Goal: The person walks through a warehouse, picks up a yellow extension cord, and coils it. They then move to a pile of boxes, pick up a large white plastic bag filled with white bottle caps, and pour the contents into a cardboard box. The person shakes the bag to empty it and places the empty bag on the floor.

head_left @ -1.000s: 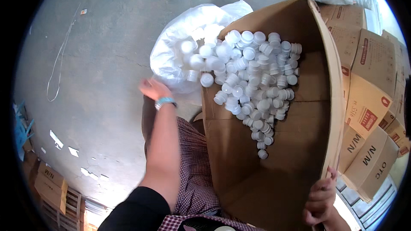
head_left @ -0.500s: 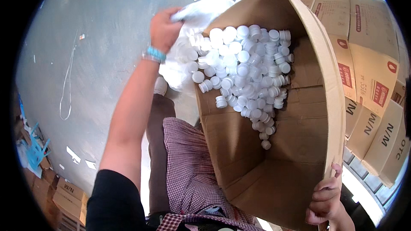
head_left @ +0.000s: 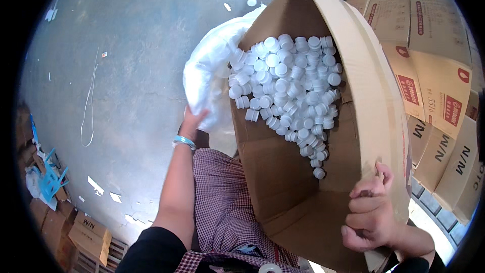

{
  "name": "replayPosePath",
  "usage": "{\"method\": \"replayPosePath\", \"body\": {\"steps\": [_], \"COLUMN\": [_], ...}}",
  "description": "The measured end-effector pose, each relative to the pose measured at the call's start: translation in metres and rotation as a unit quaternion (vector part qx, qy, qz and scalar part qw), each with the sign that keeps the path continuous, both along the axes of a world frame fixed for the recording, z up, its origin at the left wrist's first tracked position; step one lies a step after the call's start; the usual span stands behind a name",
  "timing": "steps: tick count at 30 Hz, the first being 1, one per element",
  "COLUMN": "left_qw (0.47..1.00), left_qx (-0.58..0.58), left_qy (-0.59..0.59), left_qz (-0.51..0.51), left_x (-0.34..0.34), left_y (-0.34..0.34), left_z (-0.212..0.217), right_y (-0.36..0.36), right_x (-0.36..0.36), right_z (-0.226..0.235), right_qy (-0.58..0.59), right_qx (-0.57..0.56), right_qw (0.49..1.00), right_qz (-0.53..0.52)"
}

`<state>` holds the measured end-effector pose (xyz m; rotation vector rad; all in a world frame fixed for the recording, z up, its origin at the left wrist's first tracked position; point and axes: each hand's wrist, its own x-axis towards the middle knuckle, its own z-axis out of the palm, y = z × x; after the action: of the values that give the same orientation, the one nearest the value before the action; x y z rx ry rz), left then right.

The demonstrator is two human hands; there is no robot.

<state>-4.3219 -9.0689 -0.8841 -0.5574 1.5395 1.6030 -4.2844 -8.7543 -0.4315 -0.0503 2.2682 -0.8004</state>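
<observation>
A large open cardboard box is tilted in front of me. Many small white plastic caps are heaped along its inside. Over the box's left edge, more caps show in the mouth of a translucent white plastic bag. My left hand, with a light blue band at the wrist, is closed at the bag's lower edge; its thumb shows and the other fingers are partly hidden. My right hand grips the box's near right rim with curled fingers.
Cardboard cartons are stacked along the right side. Scraps of paper and a thin white string lie on the grey floor. A blue plastic stool and another carton stand at the lower left.
My left hand has moved from the bag's upper edge down to its lower edge. The bag now bulges farther left. The box has shifted slightly, and my right hand stays on its rim.
</observation>
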Motion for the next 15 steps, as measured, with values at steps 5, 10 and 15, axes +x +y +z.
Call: {"method": "replayPosePath", "body": {"steps": [5,10,15], "left_qw": [0.952,0.906,0.927], "left_qx": [-0.24,-0.335,-0.217], "left_qy": [0.138,0.068,0.164], "left_qz": [-0.128,-0.249,-0.258], "left_x": [0.071,0.049,0.069], "left_y": [0.09,0.113,0.085], "left_z": [0.028,0.03,-0.031], "right_y": [-0.013,0.002,0.03], "right_x": [-0.03,-0.037,-0.027], "right_z": [-0.011,-0.005,0.024], "right_qy": [0.008,0.001,0.095], "right_qx": [0.008,0.014,-0.024], "right_qw": [1.0,1.0,0.967], "right_qz": [-0.003,0.003,-0.237]}}
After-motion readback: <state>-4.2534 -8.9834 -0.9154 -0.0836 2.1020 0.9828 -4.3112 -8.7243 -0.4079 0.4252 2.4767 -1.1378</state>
